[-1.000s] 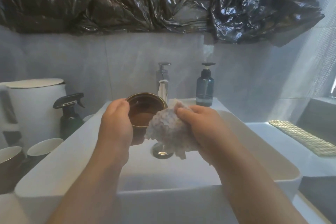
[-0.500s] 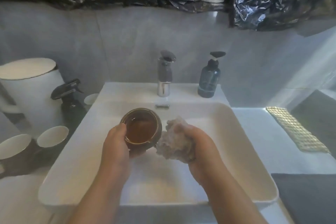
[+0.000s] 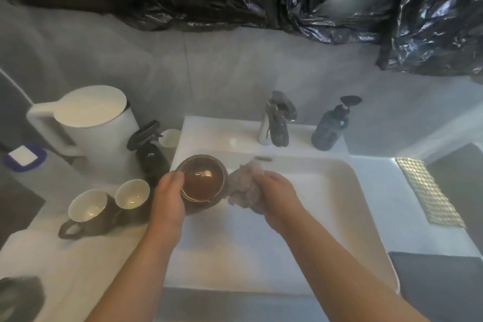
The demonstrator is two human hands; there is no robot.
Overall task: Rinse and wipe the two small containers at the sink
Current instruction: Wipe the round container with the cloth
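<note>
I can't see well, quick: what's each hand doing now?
Left hand: holding the small round brown container.
Right hand: holding the crumpled grey cloth.

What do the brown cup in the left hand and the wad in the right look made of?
The brown cup: probably glazed ceramic, glossy; a bright glint inside and a thin gold-looking rim line. The wad: crumpled pale cloth or paper towel, matte and nubbly; blur leaves that open.

Two mugs [image 3: 88,210] [image 3: 132,195], one bowl [image 3: 203,178], one cloth [image 3: 245,188]
</note>
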